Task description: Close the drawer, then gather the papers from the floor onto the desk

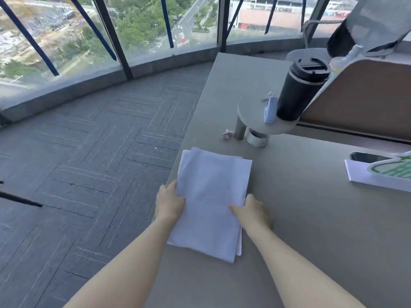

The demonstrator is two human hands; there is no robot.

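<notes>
Desk holds 1 paper stack, 2 hands: left hand, right hand

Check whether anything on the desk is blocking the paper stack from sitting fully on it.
Nothing visible blocks it. The paper stack already lies on the desk, held at its sides by the left hand and right hand. Its left edge overhangs the desk edge slightly; bare desk lies to its right.

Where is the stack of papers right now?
In the head view the stack of papers lies on the desk by its left edge, held between the left hand and right hand, nearer the person than the round shelf.
</notes>
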